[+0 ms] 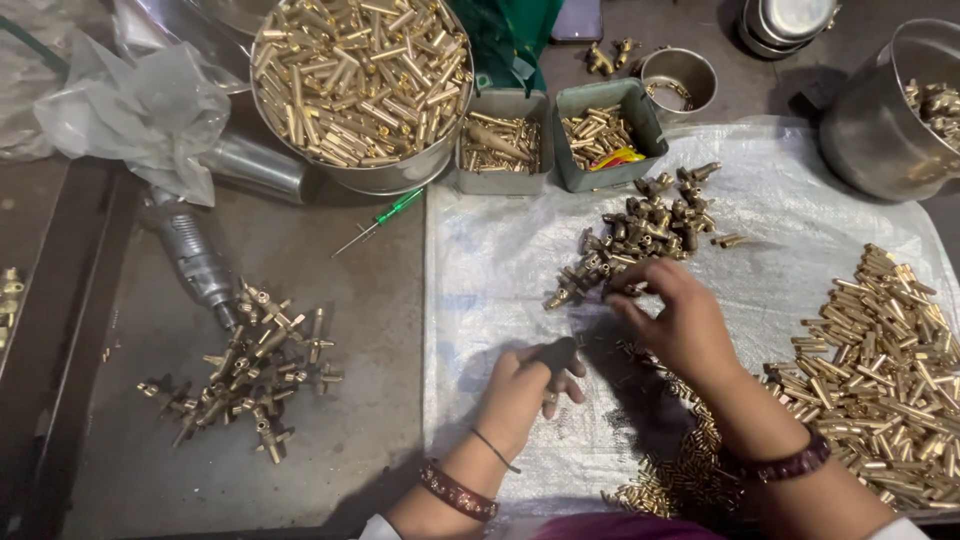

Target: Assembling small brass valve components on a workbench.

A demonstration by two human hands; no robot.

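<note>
Step in hand, as judged: picking from stock. Right hand (672, 318) is curled, fingertips pinched on one fitting at the near edge of the dark brass valve-fitting pile (640, 232) on the white plastic sheet (500, 250). Left hand (528, 385) is closed around a small dark cylindrical piece (556, 354), just beside the right. Next move likely calls for a clean lift of the single fitting and alignment with the held piece.

Golden brass fittings (640, 235), white woven sheet (500, 260), green-handled screwdriver (385, 218), grey-green tins (605, 135), maroon bangle (458, 492)
</note>
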